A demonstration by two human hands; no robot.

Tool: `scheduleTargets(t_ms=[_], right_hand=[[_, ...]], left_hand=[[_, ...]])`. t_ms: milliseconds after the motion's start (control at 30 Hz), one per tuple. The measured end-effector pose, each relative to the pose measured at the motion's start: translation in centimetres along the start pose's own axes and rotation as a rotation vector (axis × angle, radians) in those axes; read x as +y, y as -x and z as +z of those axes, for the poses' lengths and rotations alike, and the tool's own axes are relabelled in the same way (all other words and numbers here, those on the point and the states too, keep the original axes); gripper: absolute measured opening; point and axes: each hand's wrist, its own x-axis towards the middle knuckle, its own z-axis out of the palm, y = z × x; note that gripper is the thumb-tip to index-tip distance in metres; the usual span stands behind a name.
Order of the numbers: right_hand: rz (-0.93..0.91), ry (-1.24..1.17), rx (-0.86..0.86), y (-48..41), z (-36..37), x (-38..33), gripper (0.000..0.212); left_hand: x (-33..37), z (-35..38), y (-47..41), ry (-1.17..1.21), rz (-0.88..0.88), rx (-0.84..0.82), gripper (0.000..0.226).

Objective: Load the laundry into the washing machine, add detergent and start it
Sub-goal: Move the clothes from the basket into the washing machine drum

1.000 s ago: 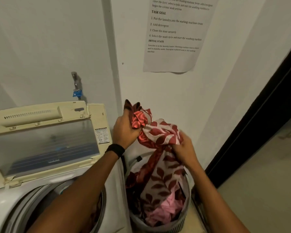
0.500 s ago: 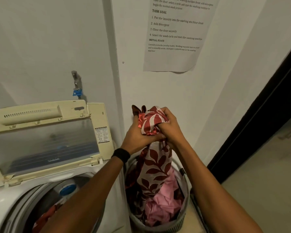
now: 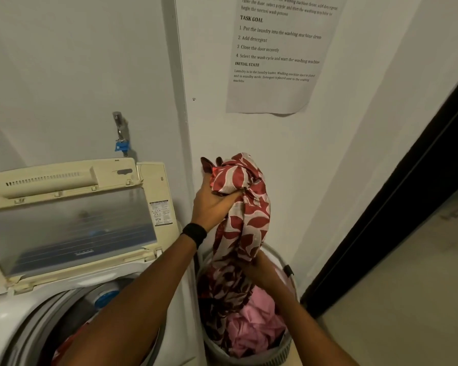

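Observation:
A long red cloth with a pale leaf pattern [image 3: 245, 215] hangs from my left hand [image 3: 213, 204], which grips its bunched top high above the grey laundry basket [image 3: 251, 359]. My right hand [image 3: 251, 265] is lower, at the basket's mouth, closed on the same cloth and mostly hidden behind it. Pink laundry [image 3: 251, 326] lies in the basket. The top-loading washing machine [image 3: 8, 320] stands at the left with its lid [image 3: 72, 223] raised. Some red fabric shows in its drum [image 3: 72, 342], partly hidden by my left forearm.
A tap with a blue fitting [image 3: 121, 138] sticks out of the wall above the machine. A printed task sheet [image 3: 278, 54] hangs on the wall. A dark door frame [image 3: 397, 207] runs along the right, with pale floor [image 3: 407, 299] beyond it.
My right hand has left the cloth's top and dropped to the basket's mouth, taking hold lower on the cloth. My left hand still holds the bunched top up high.

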Motion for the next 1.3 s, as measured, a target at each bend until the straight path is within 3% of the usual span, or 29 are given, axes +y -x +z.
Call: scheduleTargets(t_ms=[133, 233, 333, 433, 533, 633, 733, 867, 967, 1033, 1100, 1133, 1200, 1233, 1300], right_hand=[[-0.106, -0.067, 0.281, -0.6, -7.9, -6.6, 0.031], [-0.281, -0.137, 0.449, -0.9, -12.8, -12.2, 0.030], [-0.338, -0.220, 0.434, -1.5, -12.2, -15.2, 0.029], [-0.317, -0.280, 0.453, -2.1, -10.0, -14.7, 0.021], [-0.306, -0.344, 0.491, -2.3, -9.3, -14.3, 0.023], [-0.278, -0.422, 0.450, -2.4, -8.5, -14.6, 0.028], [-0.267, -0.410, 0.369, -2.9, -7.9, -14.9, 0.035], [-0.177, -0.407, 0.109, -2.9, -8.4, -14.7, 0.013], [-0.202, -0.425, -0.049, -2.4, -9.2, -15.3, 0.026], [-0.326, -0.320, -0.018, -1.9, -9.6, -15.1, 0.034], [-0.385, -0.142, 0.145, -1.3, -9.3, -13.3, 0.056], [-0.362, -0.119, 0.211, -0.7, -8.7, -11.9, 0.074], [-0.193, -0.204, 0.139, 0.5, -6.1, -7.4, 0.101], [-0.093, -0.223, 0.052, 1.1, -4.5, -5.2, 0.102], [0.011, -0.099, -0.016, 1.6, -2.2, -0.6, 0.078]], left_hand=[[-1.6, -1.6, 0.0, -0.329, 0.100, 0.015, 0.094], [-2.7, -0.8, 0.6, -0.389, 0.092, -0.005, 0.092], [-1.8, -0.1, 0.4, -0.278, 0.133, -0.147, 0.085], [-1.0, -0.5, 1.2, -0.288, 0.171, -0.300, 0.061], [-0.2, -1.6, 3.1, -0.224, 0.152, -0.376, 0.081], [0.7, -1.3, 4.3, -0.073, 0.067, -0.301, 0.120], [0.5, 0.1, 4.5, -0.003, 0.045, -0.168, 0.126], [-0.5, 0.6, 4.1, -0.066, 0.085, -0.111, 0.106], [-0.9, 1.0, 3.6, 0.023, 0.078, -0.047, 0.085], [-0.9, 1.4, 3.3, 0.111, 0.025, 0.023, 0.082], [-0.8, 1.5, 2.7, 0.125, -0.007, 0.061, 0.069], [-0.9, 1.4, 2.2, 0.127, -0.018, 0.074, 0.065], [-1.1, 1.1, 1.3, 0.159, -0.023, 0.082, 0.066], [-1.2, 1.0, 1.0, 0.166, -0.031, 0.074, 0.068], [-1.0, 1.0, 0.6, 0.163, -0.035, 0.052, 0.068]])
